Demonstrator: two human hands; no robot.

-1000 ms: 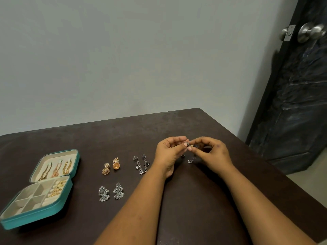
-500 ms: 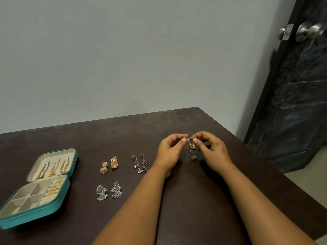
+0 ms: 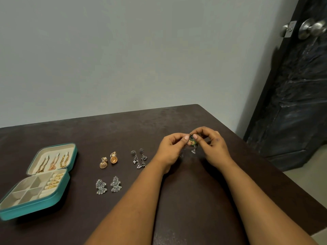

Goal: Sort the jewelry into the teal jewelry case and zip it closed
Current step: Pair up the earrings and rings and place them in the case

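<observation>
The earring [image 3: 192, 141] has risen slightly off the desk [image 3: 159, 121], pinched between left hand [image 3: 170, 150] and right hand [image 3: 211, 145]; best keep both grips firm while carrying it to the open case [image 3: 58, 191] far left.

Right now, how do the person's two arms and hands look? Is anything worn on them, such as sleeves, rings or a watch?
Both forearms are bare up to the bottom edge of the picture, with no sleeve in view. The left hand and the right hand wear no glove, and no watch or bracelet shows at either wrist. No ring is visible on the fingers. The nails look short and unpainted.
</observation>
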